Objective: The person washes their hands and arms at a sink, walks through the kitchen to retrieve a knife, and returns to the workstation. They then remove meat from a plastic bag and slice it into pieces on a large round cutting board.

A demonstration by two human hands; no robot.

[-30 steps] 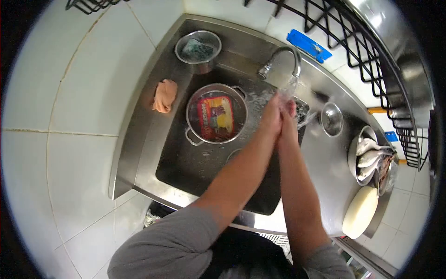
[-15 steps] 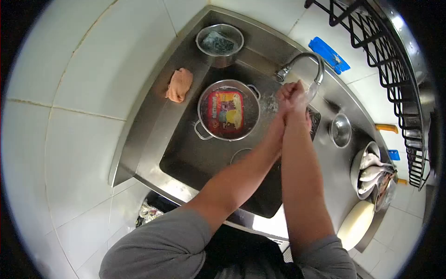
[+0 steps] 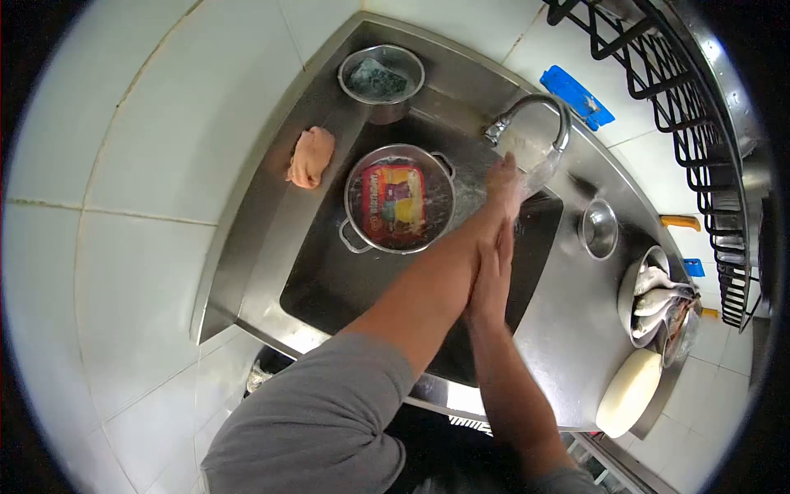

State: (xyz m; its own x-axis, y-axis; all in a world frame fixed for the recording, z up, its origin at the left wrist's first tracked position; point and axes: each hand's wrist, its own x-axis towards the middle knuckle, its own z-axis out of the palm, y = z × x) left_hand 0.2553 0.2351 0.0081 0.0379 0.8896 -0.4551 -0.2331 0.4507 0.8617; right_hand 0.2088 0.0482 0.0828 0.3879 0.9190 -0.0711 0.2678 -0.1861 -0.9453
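My left hand is held edge-on beneath the curved metal faucet, with water splashing around it. Its fingers look stretched out but are partly blurred, and no object shows in it. Against the underside of my left forearm, near the wrist, lies my right hand, its visible fingers extended along the skin. A two-handled metal pot stands in the sink to the left of my arms. Inside the pot is a red container with a colourful printed label, seemingly in water.
A metal bowl with a dark green scouring pad and a peach-coloured cloth sit on the left ledge. Rightward are a small steel bowl, a bowl of fish and a pale oblong thing. A black rack overhangs the right.
My right hand has slid from by my left hand down along the left forearm. My left arm has swung slightly across, and its hand has straightened out.
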